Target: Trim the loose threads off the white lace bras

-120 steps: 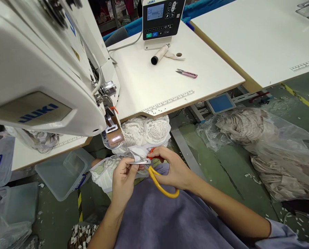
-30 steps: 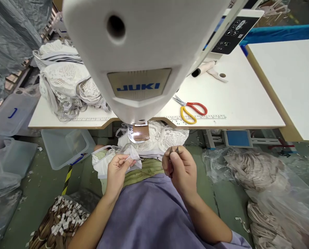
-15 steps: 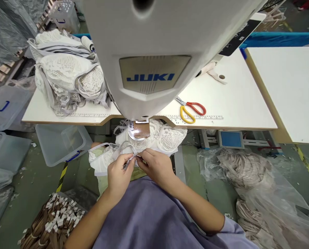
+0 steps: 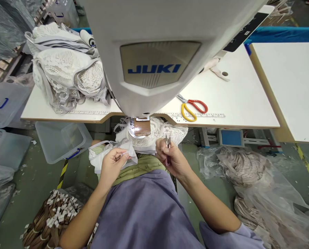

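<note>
Over my lap, my left hand (image 4: 115, 164) pinches the edge of a white lace bra (image 4: 99, 159), part of which hangs off to the left. My right hand (image 4: 173, 157) is closed around small thread snips (image 4: 168, 142), their two metal blades pointing up and away from me. The snips are apart from the fabric in my left hand. More white lace bra pieces (image 4: 154, 133) lie under the head of the JUKI sewing machine (image 4: 154, 74), just beyond my hands.
Scissors (image 4: 194, 108) with one red and one yellow handle rest on the white table (image 4: 247, 100). A heap of lace bras (image 4: 66, 72) sits at the table's left. Below are a plastic bin (image 4: 62, 141), brown strap bundles (image 4: 47, 224) and bagged beige bundles (image 4: 247, 169).
My right hand has drawn away to the right from the fabric, and the snips now show upright in it. My left hand has shifted slightly left, still pinching the bra.
</note>
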Action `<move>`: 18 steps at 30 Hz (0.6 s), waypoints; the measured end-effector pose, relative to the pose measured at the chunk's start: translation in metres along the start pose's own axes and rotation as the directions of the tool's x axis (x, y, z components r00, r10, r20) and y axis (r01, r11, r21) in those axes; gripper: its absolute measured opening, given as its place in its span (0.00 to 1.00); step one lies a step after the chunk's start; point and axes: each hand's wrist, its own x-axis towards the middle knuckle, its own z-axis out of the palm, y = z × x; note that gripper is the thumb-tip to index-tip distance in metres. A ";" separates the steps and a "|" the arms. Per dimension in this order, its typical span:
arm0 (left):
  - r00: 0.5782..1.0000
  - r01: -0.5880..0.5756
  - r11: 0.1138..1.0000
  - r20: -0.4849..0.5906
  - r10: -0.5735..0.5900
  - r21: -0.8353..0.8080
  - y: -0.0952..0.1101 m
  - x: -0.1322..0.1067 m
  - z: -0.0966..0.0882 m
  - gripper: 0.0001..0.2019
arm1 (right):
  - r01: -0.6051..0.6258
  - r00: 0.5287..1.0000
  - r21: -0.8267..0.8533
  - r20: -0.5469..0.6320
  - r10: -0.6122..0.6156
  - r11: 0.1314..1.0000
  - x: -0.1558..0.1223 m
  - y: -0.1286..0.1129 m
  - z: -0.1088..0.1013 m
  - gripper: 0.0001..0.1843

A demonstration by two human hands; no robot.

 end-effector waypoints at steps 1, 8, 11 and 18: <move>1.000 0.008 1.000 0.015 -0.008 -0.002 0.003 -0.001 0.001 0.15 | 0.012 1.000 0.001 0.022 -0.012 1.000 0.000 -0.001 0.000 0.13; 0.995 0.063 0.997 0.081 -0.059 -0.048 0.013 -0.003 -0.002 0.15 | 0.117 0.993 -0.303 0.029 -0.114 0.946 -0.004 -0.016 -0.033 0.09; 0.998 0.061 0.995 0.035 -0.059 -0.075 0.009 -0.002 -0.013 0.15 | 0.118 0.906 -0.661 -0.234 -0.354 0.741 -0.002 -0.035 -0.079 0.04; 0.889 -0.338 0.866 0.426 0.166 0.368 0.054 -0.020 0.018 0.06 | -0.318 0.668 -0.879 -0.473 -0.574 0.354 0.072 -0.101 -0.200 0.06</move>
